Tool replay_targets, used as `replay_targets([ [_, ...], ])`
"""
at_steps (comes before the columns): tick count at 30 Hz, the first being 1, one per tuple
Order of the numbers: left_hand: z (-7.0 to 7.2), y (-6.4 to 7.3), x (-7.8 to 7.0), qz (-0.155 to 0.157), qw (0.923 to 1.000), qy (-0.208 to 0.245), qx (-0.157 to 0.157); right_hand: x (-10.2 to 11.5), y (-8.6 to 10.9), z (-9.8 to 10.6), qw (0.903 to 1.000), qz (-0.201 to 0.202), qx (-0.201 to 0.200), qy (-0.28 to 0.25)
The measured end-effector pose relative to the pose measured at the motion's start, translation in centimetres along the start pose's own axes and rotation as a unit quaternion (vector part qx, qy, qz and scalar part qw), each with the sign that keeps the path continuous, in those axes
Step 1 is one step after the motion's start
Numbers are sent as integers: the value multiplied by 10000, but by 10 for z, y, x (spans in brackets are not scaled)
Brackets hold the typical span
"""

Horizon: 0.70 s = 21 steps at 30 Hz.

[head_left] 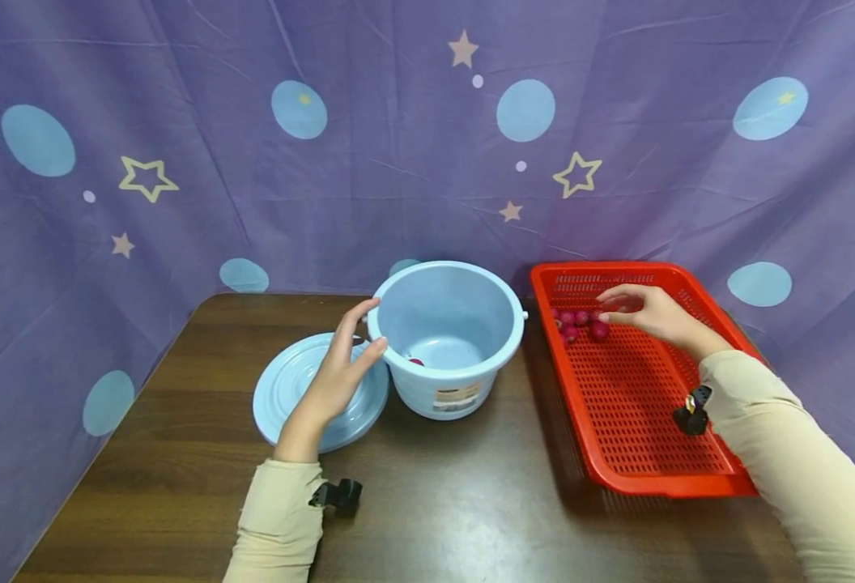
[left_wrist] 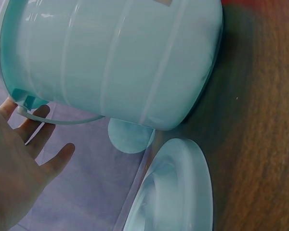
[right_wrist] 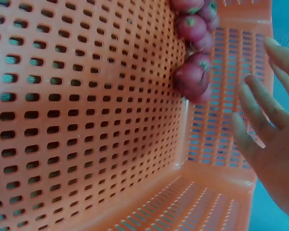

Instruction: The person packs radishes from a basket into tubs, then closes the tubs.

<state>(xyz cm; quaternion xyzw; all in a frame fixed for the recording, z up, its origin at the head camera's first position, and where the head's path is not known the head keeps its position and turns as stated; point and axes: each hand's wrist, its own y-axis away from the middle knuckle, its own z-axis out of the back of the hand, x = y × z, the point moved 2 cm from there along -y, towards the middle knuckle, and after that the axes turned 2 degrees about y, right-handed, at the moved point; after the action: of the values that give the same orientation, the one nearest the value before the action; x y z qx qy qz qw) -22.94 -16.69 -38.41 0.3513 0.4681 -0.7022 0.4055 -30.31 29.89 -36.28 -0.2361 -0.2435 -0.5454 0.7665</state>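
Observation:
My left hand (head_left: pixel 336 376) touches the near-left rim of a light blue bucket (head_left: pixel 445 374) with its thumb and index finger. In the left wrist view its other fingers are spread beside the bucket's handle (left_wrist: pixel 62 120). A small red piece (head_left: pixel 416 362) shows at the bucket's bottom, mostly hidden by the rim. Over the red plastic basket (head_left: pixel 639 413), my right hand (head_left: pixel 653 312) hovers with fingers and thumb apart, holding nothing. Several round red radishes (head_left: pixel 598 330) lie in the basket's far left corner, just left of that hand; the right wrist view shows radishes (right_wrist: pixel 191 79) heaped against the wall.
A round light blue lid (head_left: pixel 274 389) lies on the brown wooden table (head_left: pixel 427 502), left of the bucket and partly behind the left forearm. A purple curtain (head_left: pixel 398 202) with stars and circles hangs behind the table. The basket stands right of the bucket.

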Motion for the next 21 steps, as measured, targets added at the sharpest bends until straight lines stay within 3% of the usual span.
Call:
replay_targets([
  [8, 1, 0, 0, -33, 10000, 22, 14, -18, -7, -10, 9974, -523, 487, -126],
  [21, 1, 0, 0, -20, 10000, 2, 40, -28, -12, -25, 9939, -743, 766, -290],
])
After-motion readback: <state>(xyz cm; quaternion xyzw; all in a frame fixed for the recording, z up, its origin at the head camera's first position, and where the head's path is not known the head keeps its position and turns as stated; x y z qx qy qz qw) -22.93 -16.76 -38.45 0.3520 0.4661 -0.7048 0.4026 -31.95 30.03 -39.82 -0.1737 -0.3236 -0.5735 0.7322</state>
